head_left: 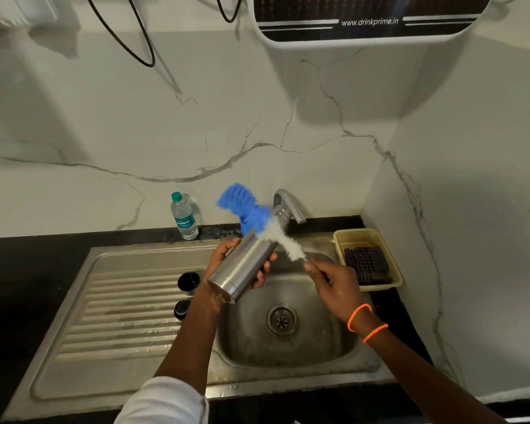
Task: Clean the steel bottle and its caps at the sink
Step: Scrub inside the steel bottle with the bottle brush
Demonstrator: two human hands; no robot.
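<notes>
Head view. "www.drinkprime.in" is read in white on the dark panel of a white-rimmed water purifier (361, 22) mounted on the wall above the sink (153, 301). A clear plastic water bottle (184, 217) with a teal cap and a teal label is stood on the dark counter behind the sink; the label's script is too small to be read surely.

The steel bottle (245, 264), a brushed, cylindrical body, is held tilted over the sink basin, base toward the camera, neck toward the chrome tap (288, 206). It is gripped round its middle by the left hand (227, 264). A bottle brush (276, 234), blurred, with white bristles and a blue sponge-like end, is seen across the bottle's neck; its handle is pinched by the right hand (334, 286), whose wrist is ringed by two orange bead bands (366, 322).

Two black round caps (188, 281) are set on the sink's ribbed steel drainboard, left of the basin. A pale yellow plastic basket (349, 237), holding a dark knitted scrub cloth (366, 264), is placed right of the basin.
</notes>
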